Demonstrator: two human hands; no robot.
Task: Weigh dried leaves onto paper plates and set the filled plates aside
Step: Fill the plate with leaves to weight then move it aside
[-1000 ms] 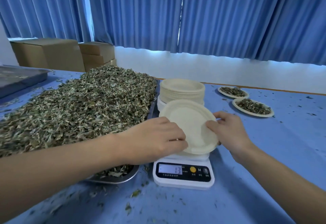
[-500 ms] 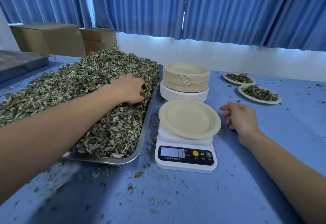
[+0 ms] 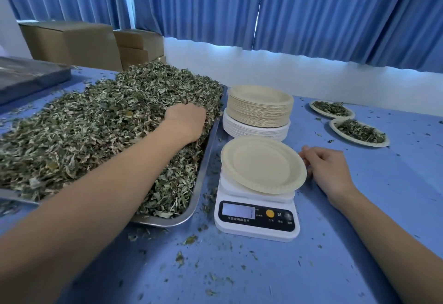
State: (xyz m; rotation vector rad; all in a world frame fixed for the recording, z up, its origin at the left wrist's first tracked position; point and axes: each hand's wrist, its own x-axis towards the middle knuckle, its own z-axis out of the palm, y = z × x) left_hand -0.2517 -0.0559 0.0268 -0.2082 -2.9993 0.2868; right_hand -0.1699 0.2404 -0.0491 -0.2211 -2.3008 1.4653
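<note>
A person works at a blue-covered surface [image 3: 263, 267] strewn w/ leaf crumbs, backed by a white wall strip and pleated blue curtains [image 3: 311, 11] w/ daylight showing at the hem. Left hand [image 3: 185, 121] is sunk fingers-first into the heap of dried leaves [image 3: 84, 131] piled on a steel tray [image 3: 203, 167] at left; fingers are buried, so whether they grip leaves can't be told. Right hand [image 3: 326, 169] rests on the surface, loosely curled and holding nothing, fingertips just beside the rim of an unfilled paper plate [image 3: 262, 164] that sits on a white digital scale [image 3: 256, 217]; display reading is too blurred to make out. Behind the scale, a tall stack of tan plates [image 3: 260, 105] sits on a shorter white stack. Two filled plates [image 3: 358, 131] lie well apart at far right, near the wall. Cardboard boxes [image 3: 79, 42] line the back left corner, beside a second, dark tray [image 3: 28, 76].
</note>
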